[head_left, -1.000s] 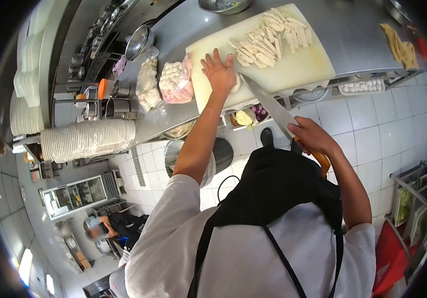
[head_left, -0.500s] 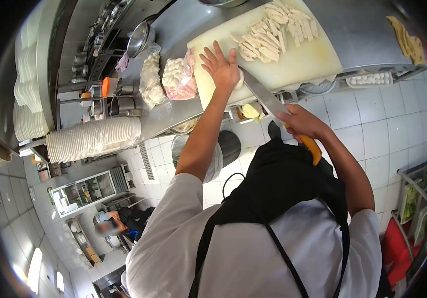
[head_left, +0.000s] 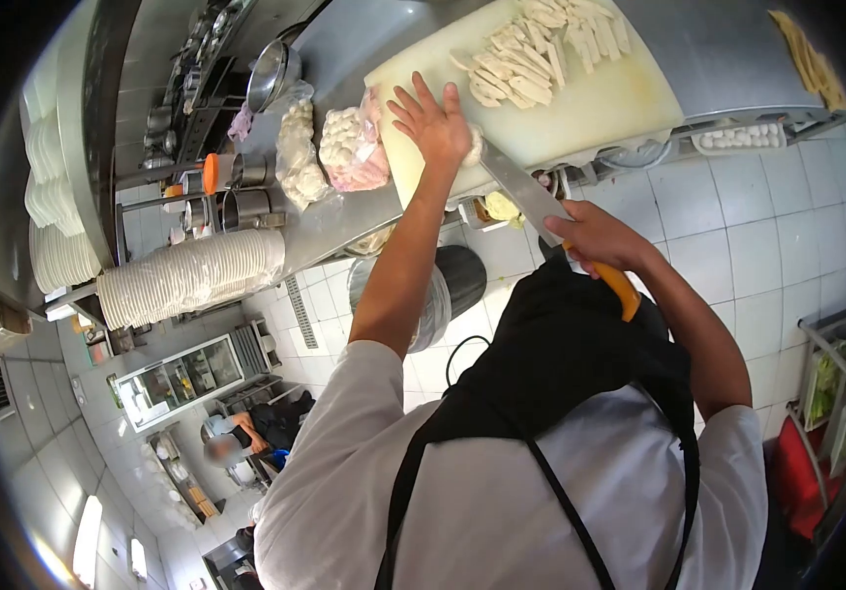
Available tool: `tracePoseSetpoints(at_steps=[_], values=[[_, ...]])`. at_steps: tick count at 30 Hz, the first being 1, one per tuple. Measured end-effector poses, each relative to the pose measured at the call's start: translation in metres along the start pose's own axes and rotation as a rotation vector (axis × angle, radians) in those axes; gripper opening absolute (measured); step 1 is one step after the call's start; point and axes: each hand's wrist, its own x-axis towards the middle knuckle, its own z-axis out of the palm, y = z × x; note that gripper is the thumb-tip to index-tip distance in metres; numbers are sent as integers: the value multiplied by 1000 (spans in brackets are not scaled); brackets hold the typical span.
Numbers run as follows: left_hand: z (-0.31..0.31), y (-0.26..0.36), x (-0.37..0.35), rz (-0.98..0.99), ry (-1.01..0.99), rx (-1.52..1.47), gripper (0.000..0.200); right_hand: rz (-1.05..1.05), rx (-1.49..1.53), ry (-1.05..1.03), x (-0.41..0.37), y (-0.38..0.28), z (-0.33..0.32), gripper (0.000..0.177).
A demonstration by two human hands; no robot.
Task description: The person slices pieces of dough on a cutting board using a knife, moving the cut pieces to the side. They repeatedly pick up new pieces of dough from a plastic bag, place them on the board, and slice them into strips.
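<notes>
My left hand (head_left: 435, 128) lies flat with its fingers spread, at the near left part of a pale cutting board (head_left: 620, 108). Its palm edge rests on or against a whitish piece of food (head_left: 473, 146), mostly hidden under it. My right hand (head_left: 595, 236) grips a large knife by its yellow-orange handle (head_left: 618, 292). The broad blade (head_left: 521, 189) reaches up and left over the board's near edge, its tip end touching or very near the whitish piece. Farther back on the board lie many pale cut strips (head_left: 521, 64).
Plastic bags of white round pieces (head_left: 349, 147) and pale chunks (head_left: 298, 162) sit left of the board. Stacked plates (head_left: 192, 275) stand at the counter's left end. Below the near edge are a container with yellowish food (head_left: 502, 206) and a bin (head_left: 398, 305). Another person (head_left: 256, 433) is farther off.
The knife's tip end has shifted slightly right and down beside the whitish piece, which now shows more at the palm's right. My left hand stays spread. The whole view has shifted a little.
</notes>
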Motion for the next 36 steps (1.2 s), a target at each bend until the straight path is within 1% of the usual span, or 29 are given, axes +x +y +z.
tracePoseSetpoints(at_steps=[2,5,7,8,11,16,18,21,24,30,33,36], values=[[-3,2,-2,9,-6,2,78,50,-30,-9,-15,-7,-4,30],[-3,5,-3,-11,-29,26,80,-36,-23,-63,-1,-5,-4,30],[-5,5,-3,-24,-29,64,84,-16,-38,-25,14,-8,8,30],[-6,5,1,-28,-26,61,84,-12,-45,-3,21,-11,10,30],[-1,3,-2,-30,-41,52,83,-25,-2,-32,15,-8,3,30],[1,8,-3,-20,-46,96,80,40,-15,-55,8,-15,-4,29],[-2,10,-3,8,-48,126,78,56,-24,-63,10,-22,-1,29],[-1,8,-2,84,-45,157,79,-9,-5,-93,45,-16,6,30],[0,6,4,108,-48,212,80,33,-19,-43,43,-32,16,33],[0,8,2,170,-22,209,82,51,-5,-48,51,-30,17,35],[2,8,-3,158,-32,204,82,1,-115,-123,78,-22,32,37],[1,9,0,153,-21,185,80,-25,-206,-172,66,-25,47,36]])
